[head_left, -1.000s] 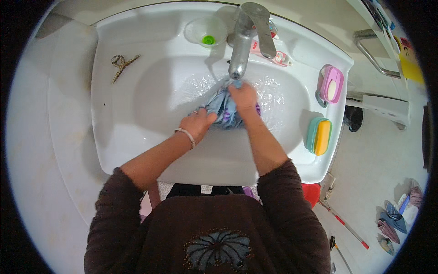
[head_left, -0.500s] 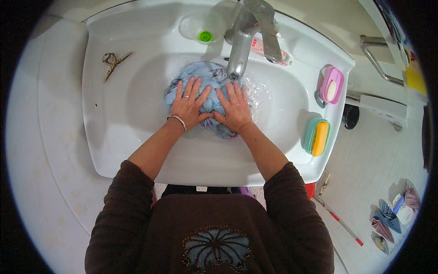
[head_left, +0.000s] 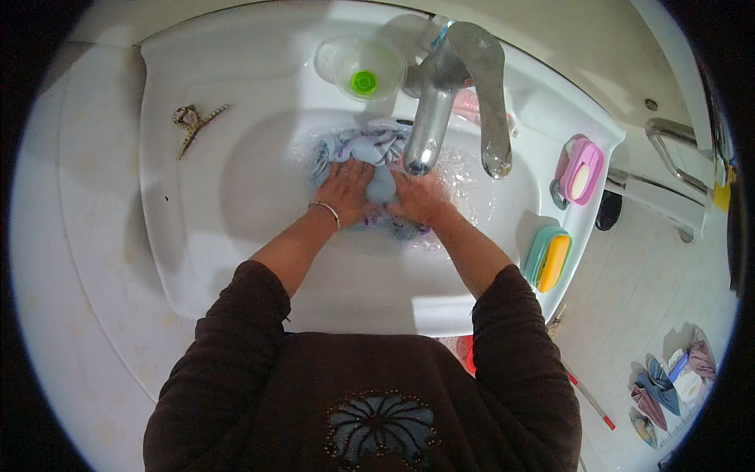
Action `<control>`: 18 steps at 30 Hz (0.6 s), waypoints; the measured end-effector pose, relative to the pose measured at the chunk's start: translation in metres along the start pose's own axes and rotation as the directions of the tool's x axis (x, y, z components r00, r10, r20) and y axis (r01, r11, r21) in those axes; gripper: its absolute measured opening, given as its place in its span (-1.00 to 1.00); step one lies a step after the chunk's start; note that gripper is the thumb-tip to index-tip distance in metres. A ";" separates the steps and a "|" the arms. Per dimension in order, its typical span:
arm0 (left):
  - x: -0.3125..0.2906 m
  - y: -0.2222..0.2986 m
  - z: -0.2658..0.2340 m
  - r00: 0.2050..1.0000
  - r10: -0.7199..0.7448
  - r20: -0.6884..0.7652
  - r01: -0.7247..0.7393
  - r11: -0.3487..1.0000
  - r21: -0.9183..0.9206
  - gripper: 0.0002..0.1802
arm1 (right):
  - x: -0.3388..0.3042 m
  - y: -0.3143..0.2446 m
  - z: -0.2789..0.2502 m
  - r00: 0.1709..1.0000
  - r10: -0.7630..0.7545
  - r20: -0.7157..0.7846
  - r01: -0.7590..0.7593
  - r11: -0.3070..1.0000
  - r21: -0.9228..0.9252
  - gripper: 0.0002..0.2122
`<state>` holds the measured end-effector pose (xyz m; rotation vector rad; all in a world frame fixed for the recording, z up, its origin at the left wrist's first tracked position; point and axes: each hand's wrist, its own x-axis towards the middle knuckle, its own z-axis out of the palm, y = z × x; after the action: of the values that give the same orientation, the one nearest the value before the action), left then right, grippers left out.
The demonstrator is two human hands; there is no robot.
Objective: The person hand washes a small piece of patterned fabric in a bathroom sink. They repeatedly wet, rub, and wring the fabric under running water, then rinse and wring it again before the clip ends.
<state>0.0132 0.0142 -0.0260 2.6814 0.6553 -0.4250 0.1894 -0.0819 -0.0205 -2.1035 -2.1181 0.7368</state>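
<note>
A wet, bunched light blue patterned cloth (head_left: pixel 381 185) lies in the basin of the white sink (head_left: pixel 236 267), in splashing water. My left hand (head_left: pixel 344 190) presses into its left side, fingers bent into the folds and their tips partly hidden. On the other side, beneath the faucet (head_left: pixel 431 130), my right hand (head_left: pixel 421 197) grips the cloth; its fingers are blurred by splashing. A rounded bulge of fabric rises between the two hands.
Along the rim are a clear cup (head_left: pixel 370 67) with a green spot, a pink tube (head_left: pixel 469 106), a pink soap dish (head_left: pixel 582 171), a green dish with yellow soap (head_left: pixel 554 263) and a hair claw clip (head_left: pixel 193 126). Several slippers (head_left: pixel 659 385) lie on the floor at right.
My hands have gone from lying flat with spread fingers to pressing into the cloth, which now bulges up between them. The whole view has shifted slightly.
</note>
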 end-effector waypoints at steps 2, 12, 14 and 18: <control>0.000 0.003 0.007 0.999 0.007 -0.033 -0.006 1.000 0.015 -0.17 | -0.003 0.002 0.002 0.999 -0.025 -0.025 0.023 0.998 -0.062 -0.43; -0.013 -0.007 -0.021 0.981 0.103 -0.167 -0.089 0.992 0.090 -0.64 | -0.017 -0.045 -0.001 0.920 0.153 -0.360 -0.163 0.987 0.004 -0.40; -0.024 -0.014 -0.031 0.980 0.135 -0.143 -0.121 0.987 0.104 -0.71 | -0.038 -0.048 -0.012 0.941 0.201 -0.271 -0.182 0.979 0.095 -0.51; -0.046 -0.003 -0.040 0.999 0.024 0.028 -0.023 0.999 -0.027 -0.75 | -0.065 -0.056 -0.031 0.952 0.297 -0.068 -0.280 0.942 0.184 -0.61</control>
<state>-0.0190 0.0154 0.0257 2.6498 0.6164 -0.4444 0.1531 -0.1328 0.0462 -2.3270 -1.6510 0.7959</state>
